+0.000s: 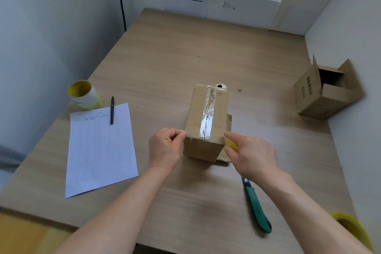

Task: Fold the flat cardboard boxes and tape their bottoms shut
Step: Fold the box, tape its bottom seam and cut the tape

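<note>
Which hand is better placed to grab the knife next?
Likely the right hand: the green knife lies on its side of the box, beside that forearm. The left hand pinches the box's near left corner, farther off.

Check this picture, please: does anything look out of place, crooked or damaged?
The clear tape strip on the middle cardboard box is wrinkled and bunched, not flat. At the right edge of the table, a second cardboard box lies on its side, flaps open.
</note>
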A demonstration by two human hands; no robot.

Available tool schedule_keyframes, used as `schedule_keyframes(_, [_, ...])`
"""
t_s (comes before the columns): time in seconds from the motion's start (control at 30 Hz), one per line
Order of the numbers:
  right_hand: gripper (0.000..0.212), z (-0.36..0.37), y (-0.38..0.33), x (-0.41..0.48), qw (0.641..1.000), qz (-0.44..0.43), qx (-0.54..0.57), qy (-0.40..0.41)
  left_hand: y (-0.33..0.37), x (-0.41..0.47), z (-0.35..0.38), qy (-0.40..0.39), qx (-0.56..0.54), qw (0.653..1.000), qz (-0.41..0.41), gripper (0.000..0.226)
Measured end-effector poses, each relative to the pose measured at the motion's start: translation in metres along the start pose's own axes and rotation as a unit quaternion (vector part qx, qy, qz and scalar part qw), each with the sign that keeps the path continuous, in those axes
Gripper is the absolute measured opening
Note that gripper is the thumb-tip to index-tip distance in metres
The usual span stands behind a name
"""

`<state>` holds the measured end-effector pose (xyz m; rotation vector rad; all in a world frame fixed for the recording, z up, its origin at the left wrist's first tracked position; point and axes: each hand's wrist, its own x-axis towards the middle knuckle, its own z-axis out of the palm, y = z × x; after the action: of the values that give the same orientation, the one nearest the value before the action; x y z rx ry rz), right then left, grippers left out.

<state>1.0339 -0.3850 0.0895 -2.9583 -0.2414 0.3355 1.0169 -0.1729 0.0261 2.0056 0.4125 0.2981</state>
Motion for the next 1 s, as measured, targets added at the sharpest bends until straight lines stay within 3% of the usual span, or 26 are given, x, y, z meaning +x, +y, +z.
schedule_keyframes(0.23, [0.041,0.005,-0.003,0.002,1.0,-0.001,-0.015,-0.003,-0.004,0.004,0.006,0.006,-0.007,1.0,-0.03,0.006])
schedule_keyframes(0.47, [0.038,0.018,0.0,0.008,1.0,0.01,-0.003,-0.021,0.002,0.007,0.012,0.0,-0.044,0.987,-0.155,0.024])
schedule_keyframes(0.63, [0.037,0.02,0.001,0.022,1.0,0.0,0.015,-0.017,-0.002,0.016,0.019,0.005,-0.127,0.961,-0.248,0.008])
schedule_keyframes(0.73, [0.035,0.018,0.002,0.027,1.0,-0.007,0.02,-0.016,-0.006,0.027,0.015,-0.064,-0.277,0.877,-0.387,0.063])
schedule_keyframes(0.77, [0.035,0.018,0.003,0.028,1.0,-0.011,0.021,-0.018,-0.006,0.031,0.013,-0.079,-0.253,0.882,-0.391,0.07])
schedule_keyframes(0.83, [0.034,0.016,0.003,0.03,0.999,-0.018,0.029,-0.017,-0.002,0.038,0.015,-0.056,-0.099,0.946,-0.302,0.058])
schedule_keyframes(0.87, [0.034,0.016,0.003,0.031,0.999,-0.021,0.034,-0.018,0.004,0.04,0.016,-0.035,0.018,0.979,-0.199,0.052])
schedule_keyframes(0.9, [0.034,0.016,0.004,0.032,0.999,-0.024,0.038,-0.02,0.01,0.042,0.018,-0.026,0.133,0.99,-0.048,0.052])
schedule_keyframes(0.93, [0.033,0.016,0.005,0.032,0.999,-0.028,0.041,-0.02,0.014,0.045,0.023,-0.056,0.21,0.969,0.115,0.059])
schedule_keyframes(0.97, [0.032,0.016,0.006,0.032,0.998,-0.032,0.043,-0.019,0.02,0.049,0.029,-0.132,0.258,0.927,0.239,0.071])
schedule_keyframes(1.0, [0.031,0.015,0.007,0.032,0.998,-0.039,0.045,-0.018,0.031,0.052,0.033,-0.23,0.304,0.871,0.312,0.084])
